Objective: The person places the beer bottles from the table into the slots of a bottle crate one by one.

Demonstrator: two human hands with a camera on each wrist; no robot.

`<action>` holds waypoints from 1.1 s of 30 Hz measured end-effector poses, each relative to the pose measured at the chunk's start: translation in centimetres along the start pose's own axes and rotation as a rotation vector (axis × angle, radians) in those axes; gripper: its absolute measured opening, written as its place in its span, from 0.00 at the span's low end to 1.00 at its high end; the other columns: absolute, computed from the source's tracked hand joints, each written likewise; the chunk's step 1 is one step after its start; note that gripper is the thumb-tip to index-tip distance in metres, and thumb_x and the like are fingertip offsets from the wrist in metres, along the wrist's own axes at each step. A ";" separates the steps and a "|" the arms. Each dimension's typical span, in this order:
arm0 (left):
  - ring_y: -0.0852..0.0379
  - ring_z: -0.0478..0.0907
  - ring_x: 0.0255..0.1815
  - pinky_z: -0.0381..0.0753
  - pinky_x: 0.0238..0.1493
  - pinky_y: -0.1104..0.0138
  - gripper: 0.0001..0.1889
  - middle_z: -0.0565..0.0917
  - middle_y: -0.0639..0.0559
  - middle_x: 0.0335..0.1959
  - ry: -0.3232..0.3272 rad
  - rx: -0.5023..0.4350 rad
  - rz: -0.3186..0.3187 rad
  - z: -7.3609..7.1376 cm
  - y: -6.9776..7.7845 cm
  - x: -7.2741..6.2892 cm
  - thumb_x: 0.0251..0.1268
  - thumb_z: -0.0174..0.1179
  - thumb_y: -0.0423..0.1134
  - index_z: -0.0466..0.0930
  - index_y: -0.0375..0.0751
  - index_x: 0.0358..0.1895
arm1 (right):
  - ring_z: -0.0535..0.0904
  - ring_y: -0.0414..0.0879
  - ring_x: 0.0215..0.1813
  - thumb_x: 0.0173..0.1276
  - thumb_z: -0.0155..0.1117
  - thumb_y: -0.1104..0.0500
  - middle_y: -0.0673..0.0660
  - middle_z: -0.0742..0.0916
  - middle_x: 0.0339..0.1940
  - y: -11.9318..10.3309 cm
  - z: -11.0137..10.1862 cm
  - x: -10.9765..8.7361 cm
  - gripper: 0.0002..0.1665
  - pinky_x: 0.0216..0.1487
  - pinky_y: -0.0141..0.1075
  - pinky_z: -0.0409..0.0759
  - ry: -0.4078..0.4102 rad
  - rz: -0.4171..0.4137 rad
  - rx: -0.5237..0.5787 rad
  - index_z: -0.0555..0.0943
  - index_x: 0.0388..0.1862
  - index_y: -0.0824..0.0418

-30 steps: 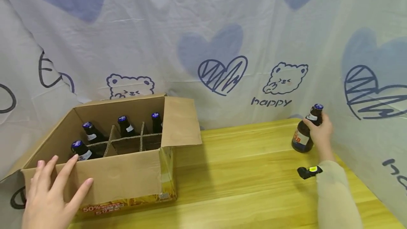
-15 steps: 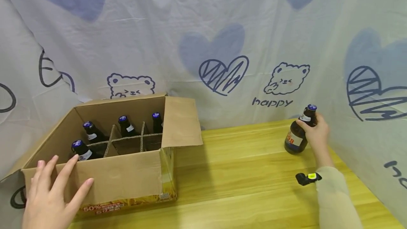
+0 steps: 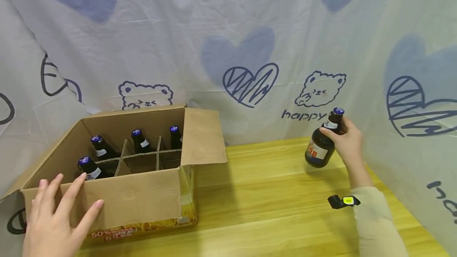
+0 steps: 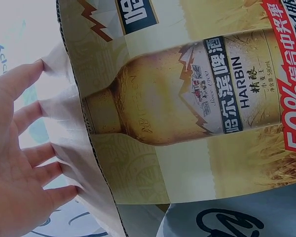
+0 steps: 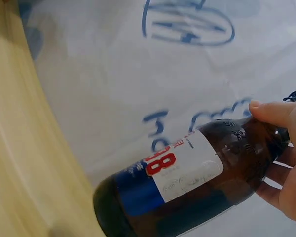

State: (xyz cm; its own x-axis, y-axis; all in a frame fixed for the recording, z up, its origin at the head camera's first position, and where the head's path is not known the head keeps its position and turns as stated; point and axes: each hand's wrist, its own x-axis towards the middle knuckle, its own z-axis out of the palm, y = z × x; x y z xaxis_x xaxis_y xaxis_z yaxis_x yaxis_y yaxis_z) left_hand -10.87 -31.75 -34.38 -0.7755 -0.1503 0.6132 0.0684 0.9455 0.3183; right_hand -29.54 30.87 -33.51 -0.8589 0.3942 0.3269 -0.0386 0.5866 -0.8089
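Observation:
My right hand grips a dark brown beer bottle by its neck and shoulder, at the right of the head view. The bottle has a blue cap and leans slightly, its base close over the table. In the right wrist view its white and blue label faces the camera. At the lower left, my left hand rests with spread fingers on the front flap of an open cardboard carton. Several blue-capped bottles stand in the carton's compartments; its front middle compartment shows no bottle.
A carton side flap folds outward over the wooden table. Patterned cloth hangs behind and along the sides. A small black device sits at the right wrist. Cardboard dividers separate the bottles.
My right hand has brought the bottle leftward and raised it a little, tilting it more. The left hand stays on the carton flap.

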 end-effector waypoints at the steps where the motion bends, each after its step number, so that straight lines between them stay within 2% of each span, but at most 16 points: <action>1: 0.35 0.43 0.80 0.40 0.78 0.40 0.34 0.59 0.34 0.74 0.001 -0.005 0.004 0.0 0.0 0.0 0.64 0.59 0.60 0.64 0.58 0.72 | 0.79 0.55 0.60 0.59 0.72 0.44 0.63 0.82 0.63 -0.5 -0.1 -0.1 0.40 0.61 0.48 0.79 0.000 -0.012 -0.002 0.72 0.66 0.60; 4: 0.35 0.44 0.80 0.41 0.78 0.39 0.34 0.60 0.34 0.74 0.008 -0.016 0.012 0.0 0.1 0.0 0.64 0.60 0.59 0.64 0.57 0.72 | 0.80 0.46 0.56 0.58 0.73 0.42 0.61 0.83 0.61 -2.0 -0.4 -0.5 0.40 0.58 0.41 0.81 -0.008 -0.045 -0.013 0.74 0.64 0.58; 8: 0.35 0.44 0.80 0.42 0.78 0.39 0.34 0.61 0.33 0.74 0.019 -0.025 0.015 0.0 0.2 0.0 0.63 0.61 0.59 0.66 0.57 0.71 | 0.78 0.34 0.49 0.57 0.74 0.43 0.61 0.83 0.60 -4.1 -0.6 -1.1 0.39 0.55 0.35 0.82 -0.060 -0.098 0.005 0.75 0.64 0.58; 12: 0.35 0.44 0.80 0.41 0.78 0.40 0.34 0.61 0.34 0.74 0.020 -0.025 0.012 -0.1 0.2 -0.1 0.63 0.61 0.59 0.66 0.57 0.71 | 0.77 0.29 0.47 0.59 0.73 0.45 0.63 0.83 0.60 -6.2 -0.4 -1.8 0.39 0.53 0.32 0.83 -0.119 -0.141 0.051 0.74 0.66 0.58; 15: 0.35 0.45 0.80 0.42 0.78 0.40 0.33 0.61 0.34 0.74 0.027 -0.032 0.015 -0.1 0.2 -0.1 0.63 0.61 0.59 0.66 0.57 0.71 | 0.78 0.30 0.47 0.59 0.73 0.46 0.62 0.83 0.59 -7.9 -0.3 -2.2 0.39 0.53 0.33 0.83 -0.146 -0.161 0.082 0.73 0.67 0.56; 20: 0.35 0.45 0.80 0.42 0.79 0.41 0.33 0.61 0.34 0.74 0.045 -0.037 0.026 -0.1 0.1 0.0 0.64 0.58 0.61 0.66 0.57 0.71 | 0.80 0.34 0.49 0.59 0.73 0.47 0.62 0.83 0.59 -10.8 0.3 -2.6 0.38 0.57 0.40 0.82 -0.201 -0.199 0.130 0.73 0.67 0.54; 28: 0.33 0.47 0.79 0.43 0.78 0.40 0.33 0.62 0.33 0.73 0.060 -0.056 0.060 0.1 -0.1 -0.1 0.65 0.54 0.66 0.68 0.57 0.70 | 0.81 0.51 0.56 0.58 0.75 0.49 0.62 0.83 0.59 -14.7 1.4 -3.5 0.39 0.62 0.50 0.79 -0.312 -0.231 0.182 0.73 0.67 0.55; 33: 0.34 0.47 0.79 0.43 0.78 0.40 0.33 0.61 0.33 0.73 0.063 -0.060 0.061 0.0 -0.2 0.1 0.65 0.55 0.65 0.68 0.56 0.70 | 0.81 0.53 0.57 0.58 0.75 0.49 0.61 0.84 0.58 -17.4 1.9 -3.7 0.38 0.61 0.52 0.79 -0.365 -0.280 0.203 0.73 0.67 0.54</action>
State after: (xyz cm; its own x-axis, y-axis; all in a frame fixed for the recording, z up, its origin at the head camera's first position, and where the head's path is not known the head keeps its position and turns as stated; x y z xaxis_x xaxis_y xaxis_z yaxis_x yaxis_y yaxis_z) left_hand -10.94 -31.95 -34.39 -0.7280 -0.1121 0.6763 0.1536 0.9348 0.3203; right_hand -26.64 17.90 -21.59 -0.9226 -0.0527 0.3822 -0.3604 0.4709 -0.8052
